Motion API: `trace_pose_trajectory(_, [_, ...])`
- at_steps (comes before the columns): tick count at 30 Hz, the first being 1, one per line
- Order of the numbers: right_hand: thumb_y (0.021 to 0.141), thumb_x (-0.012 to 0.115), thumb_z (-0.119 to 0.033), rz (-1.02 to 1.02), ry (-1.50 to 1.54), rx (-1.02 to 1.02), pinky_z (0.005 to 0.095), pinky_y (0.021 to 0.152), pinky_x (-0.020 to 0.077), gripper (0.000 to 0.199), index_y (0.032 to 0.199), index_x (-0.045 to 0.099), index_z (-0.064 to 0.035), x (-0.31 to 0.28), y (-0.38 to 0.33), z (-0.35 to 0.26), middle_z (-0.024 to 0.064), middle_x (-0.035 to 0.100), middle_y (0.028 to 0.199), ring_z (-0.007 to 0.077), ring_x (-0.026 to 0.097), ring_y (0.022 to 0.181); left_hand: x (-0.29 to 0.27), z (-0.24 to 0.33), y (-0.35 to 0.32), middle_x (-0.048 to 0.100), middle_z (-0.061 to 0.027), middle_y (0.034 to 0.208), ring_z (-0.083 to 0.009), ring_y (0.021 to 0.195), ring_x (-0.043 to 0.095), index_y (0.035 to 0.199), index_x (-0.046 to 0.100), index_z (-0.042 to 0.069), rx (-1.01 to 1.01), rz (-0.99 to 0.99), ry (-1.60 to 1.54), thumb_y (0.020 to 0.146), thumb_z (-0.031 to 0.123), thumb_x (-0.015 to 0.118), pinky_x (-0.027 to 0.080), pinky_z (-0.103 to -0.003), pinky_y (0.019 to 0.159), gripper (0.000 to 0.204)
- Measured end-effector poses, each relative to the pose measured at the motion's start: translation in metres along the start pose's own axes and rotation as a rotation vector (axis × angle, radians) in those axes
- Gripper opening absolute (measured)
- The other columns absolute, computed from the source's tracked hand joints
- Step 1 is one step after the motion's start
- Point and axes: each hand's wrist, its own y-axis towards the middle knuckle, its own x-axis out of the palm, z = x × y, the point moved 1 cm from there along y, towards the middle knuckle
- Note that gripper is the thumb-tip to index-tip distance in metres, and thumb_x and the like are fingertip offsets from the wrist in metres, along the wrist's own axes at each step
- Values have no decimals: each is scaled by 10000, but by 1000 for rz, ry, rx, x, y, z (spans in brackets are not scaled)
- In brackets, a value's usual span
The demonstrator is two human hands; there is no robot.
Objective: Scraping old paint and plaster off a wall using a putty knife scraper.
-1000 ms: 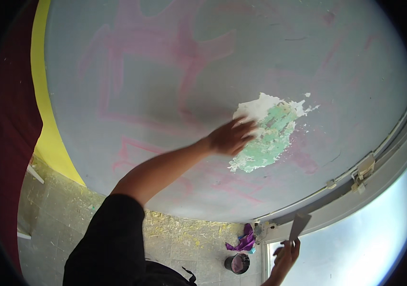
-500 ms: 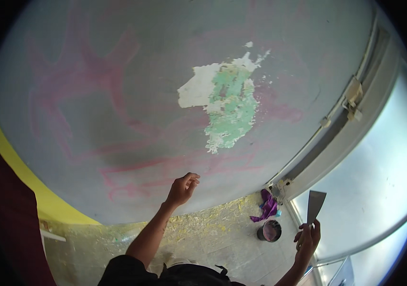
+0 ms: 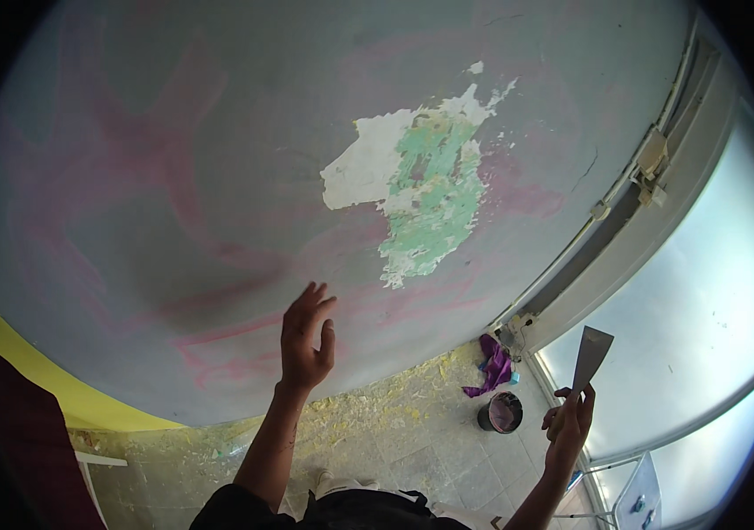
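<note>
My left hand [image 3: 306, 337] is raised in front of a grey wall [image 3: 218, 177] with faded pink markings, its fingers apart and holding nothing. It hovers below and left of a patch [image 3: 421, 190] where the paint has come off, showing white and green layers. My right hand [image 3: 568, 422] is lower at the right and grips a metal scraper [image 3: 589, 358] by its handle, the wide blade pointing up, clear of the wall.
A small dark bucket [image 3: 501, 412] stands on the flake-strewn tiled floor [image 3: 394, 442] beside a purple cloth [image 3: 492, 367]. A window frame [image 3: 642, 203] with frosted glass [image 3: 704, 327] fills the right. A yellow band [image 3: 50, 389] edges the wall at lower left.
My left hand has dropped from the peeled patch to lower on the wall. The view has shifted, so the patch now sits higher. My right hand has lifted the scraper a little.
</note>
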Motion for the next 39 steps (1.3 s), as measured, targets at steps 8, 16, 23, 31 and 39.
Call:
trace_pose_trajectory(8, [1059,524,-212,-140,24,15,244,467,401,301,1321,505,-65,43,47,27,80,634,968,96,529,545,0,-12,0,476,-138,1538,-336,1471,378,1391,573,71,-73,20,85,905,19,559,329,-475,1180,489])
trace_pose_trajectory(16, [1041,544,-180,-427,137,114,226,420,357,226,1244,540,-82,89,114,56,48,653,886,60,486,508,29,2,3,545,-147,1471,-327,1402,474,1386,580,66,-162,46,181,917,17,564,385,-445,1146,472])
trace_pose_trajectory(23, [1010,557,-159,-598,210,258,228,384,324,177,1170,557,-84,96,211,111,7,611,811,52,435,450,83,51,15,717,-148,1171,-313,1050,690,1301,644,94,-279,-10,242,932,41,599,552,-392,919,375])
trace_pose_trajectory(31, [979,559,-54,-999,199,88,228,455,396,378,1354,504,-56,162,234,77,44,609,931,67,512,539,164,79,35,716,-98,1191,-202,1128,679,1343,607,44,-725,-35,-545,1063,316,550,557,-377,898,395])
trace_pose_trajectory(39, [945,645,-52,-1045,39,-169,228,516,455,414,1354,583,-56,163,232,49,62,706,935,67,565,587,224,75,62,680,-105,1197,-212,1072,685,1233,602,37,-769,56,-1265,1049,332,573,570,-386,887,348])
